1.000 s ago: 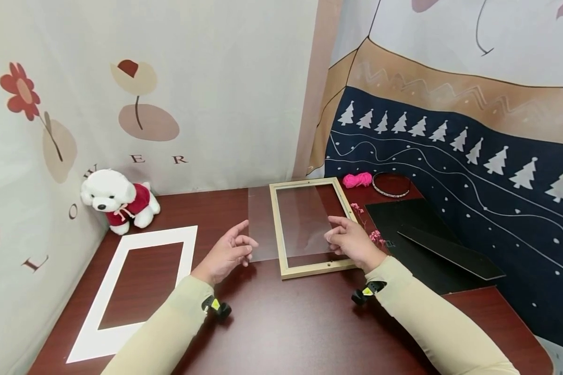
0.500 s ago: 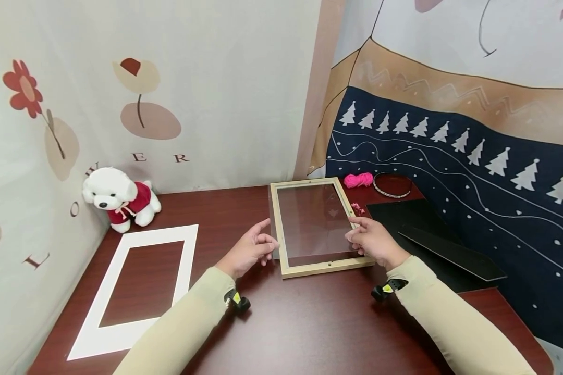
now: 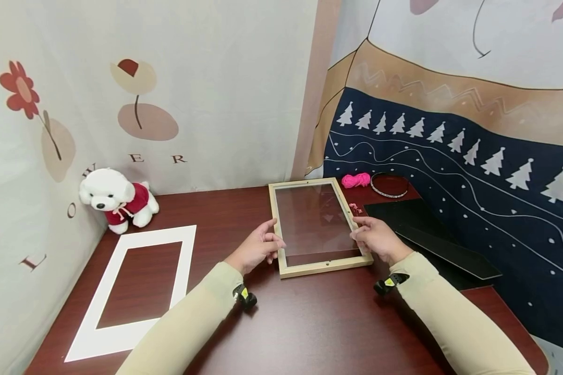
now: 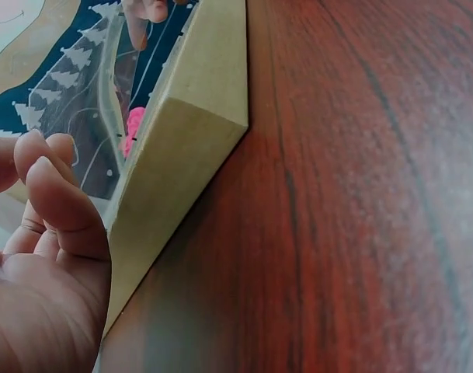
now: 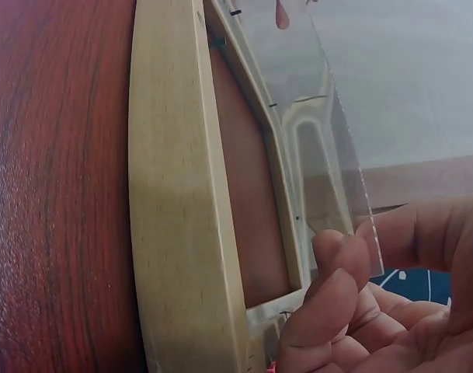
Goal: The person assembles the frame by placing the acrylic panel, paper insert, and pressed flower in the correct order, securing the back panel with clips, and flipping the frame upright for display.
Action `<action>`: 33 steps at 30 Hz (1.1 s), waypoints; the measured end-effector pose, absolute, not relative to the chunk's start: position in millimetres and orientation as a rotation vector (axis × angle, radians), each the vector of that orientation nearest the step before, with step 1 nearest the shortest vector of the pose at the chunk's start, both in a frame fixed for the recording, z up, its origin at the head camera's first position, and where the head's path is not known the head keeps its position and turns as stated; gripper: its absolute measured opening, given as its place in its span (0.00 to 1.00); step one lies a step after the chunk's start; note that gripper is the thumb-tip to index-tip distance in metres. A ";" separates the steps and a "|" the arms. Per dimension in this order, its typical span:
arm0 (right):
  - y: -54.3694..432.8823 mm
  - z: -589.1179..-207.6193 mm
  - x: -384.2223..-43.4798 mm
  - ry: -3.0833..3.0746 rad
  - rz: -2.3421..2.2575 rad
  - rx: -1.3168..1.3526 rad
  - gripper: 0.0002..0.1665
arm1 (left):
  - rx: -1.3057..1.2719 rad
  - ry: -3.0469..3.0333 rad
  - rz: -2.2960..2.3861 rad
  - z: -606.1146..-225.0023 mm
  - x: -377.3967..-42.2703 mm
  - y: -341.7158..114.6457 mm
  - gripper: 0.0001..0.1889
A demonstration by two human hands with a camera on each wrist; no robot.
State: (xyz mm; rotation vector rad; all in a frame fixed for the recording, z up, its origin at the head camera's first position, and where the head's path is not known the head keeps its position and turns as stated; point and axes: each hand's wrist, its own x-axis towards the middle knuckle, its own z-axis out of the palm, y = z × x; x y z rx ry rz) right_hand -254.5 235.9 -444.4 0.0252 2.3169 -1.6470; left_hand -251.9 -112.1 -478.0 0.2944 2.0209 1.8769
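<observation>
A clear sheet [image 3: 311, 219] is held by its two side edges over a pale wooden picture frame [image 3: 305, 269] that lies on the dark red table. My left hand [image 3: 258, 249] grips the sheet's left edge, with curled fingertips [image 4: 61, 194] beside the frame's bar in the left wrist view. At the opposite edge my right hand [image 3: 380, 240] pinches the sheet between its fingers. Seen from the right wrist, the sheet [image 5: 337, 148] stands above the frame's rim, with a gap beneath it. Through the frame's opening the tabletop shows.
A white mat board [image 3: 89, 341] lies at left, below a plush dog [image 3: 108, 192]. At right is a black backing board [image 3: 384, 208] with its stand flap [image 3: 445, 252]. Pink yarn [image 3: 355, 180], a headband [image 3: 389, 196] and small pink flowers [image 3: 355, 208] are behind my right hand.
Both hands have carried the clear sheet to the right, from overhanging the frame's left side to lying over its opening. The frame has stayed put.
</observation>
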 end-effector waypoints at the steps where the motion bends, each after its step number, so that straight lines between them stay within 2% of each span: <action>1: 236.2 -444.9 -254.8 2.320 -1.643 0.026 0.39 | 0.297 2.021 1.873 -478.9 -252.2 -112.1 0.44; 15: 239.6 -445.3 -258.4 2.352 -1.611 0.063 0.36 | 0.319 2.024 1.838 -482.7 -251.9 -106.8 0.44; 33: 236.3 -445.9 -259.1 2.372 -1.539 0.104 0.34 | 0.276 2.116 1.696 -483.3 -256.7 -109.3 0.40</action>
